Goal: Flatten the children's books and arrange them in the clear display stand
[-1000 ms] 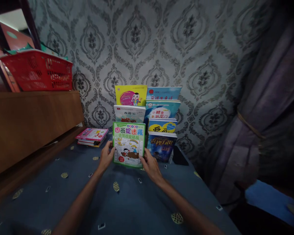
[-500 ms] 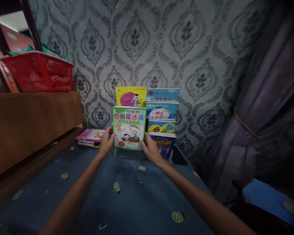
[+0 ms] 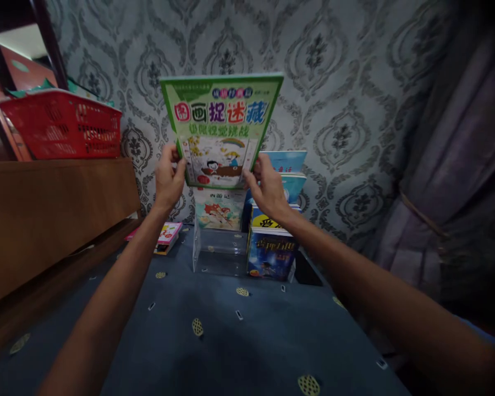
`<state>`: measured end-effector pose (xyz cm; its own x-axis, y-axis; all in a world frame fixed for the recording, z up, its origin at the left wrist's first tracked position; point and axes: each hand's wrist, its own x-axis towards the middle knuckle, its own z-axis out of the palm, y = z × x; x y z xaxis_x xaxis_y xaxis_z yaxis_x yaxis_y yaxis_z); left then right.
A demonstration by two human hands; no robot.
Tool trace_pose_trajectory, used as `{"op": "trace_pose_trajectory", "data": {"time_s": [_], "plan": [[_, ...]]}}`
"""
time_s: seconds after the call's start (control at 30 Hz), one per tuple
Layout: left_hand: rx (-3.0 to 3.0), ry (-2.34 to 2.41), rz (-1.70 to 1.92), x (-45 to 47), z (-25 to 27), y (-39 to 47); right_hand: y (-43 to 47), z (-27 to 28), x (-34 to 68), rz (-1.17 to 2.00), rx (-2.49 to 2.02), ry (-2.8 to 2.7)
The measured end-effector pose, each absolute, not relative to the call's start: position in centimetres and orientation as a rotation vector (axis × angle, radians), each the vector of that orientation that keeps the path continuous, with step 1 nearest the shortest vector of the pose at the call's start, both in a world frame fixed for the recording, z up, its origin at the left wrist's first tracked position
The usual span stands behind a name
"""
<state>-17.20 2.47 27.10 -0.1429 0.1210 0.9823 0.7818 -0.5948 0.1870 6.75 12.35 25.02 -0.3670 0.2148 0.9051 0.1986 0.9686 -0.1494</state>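
Note:
A green-bordered children's book (image 3: 220,132) is held up in the air between my two hands, its front cover towards me and its top edge tipped slightly. My left hand (image 3: 169,177) grips its left edge; my right hand (image 3: 267,186) grips the right edge near the bottom corner. Below it stands a clear plastic book rack (image 3: 220,253). A pale picture book (image 3: 220,210) shows in the rack's left side. On the right side, a dark blue book (image 3: 271,254) stands in front of a yellow-and-blue book (image 3: 266,220) and light-blue books (image 3: 293,187), partly hidden by my right hand.
A small stack of books (image 3: 168,237) lies left of the rack on the dark patterned cloth (image 3: 181,357). A red plastic basket (image 3: 66,124) sits on a wooden ledge (image 3: 58,214) at left. A tied curtain (image 3: 433,203) hangs at right, and wallpaper rises behind.
Both hands have raised the green-bordered book up out of the rack and nearer to me. The pale book and the rack's front tiers are now uncovered; the yellow book behind is now hidden.

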Motion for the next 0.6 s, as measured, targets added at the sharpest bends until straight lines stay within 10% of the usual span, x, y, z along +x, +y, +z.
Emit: {"op": "trace_pose_trajectory", "data": {"time_s": [0.6], "plan": [[-1.804,-1.031,-1.78,-19.4,27.4,9.0,15.7,26.2,6.9,0.034,-0.446,-2.031]]}}
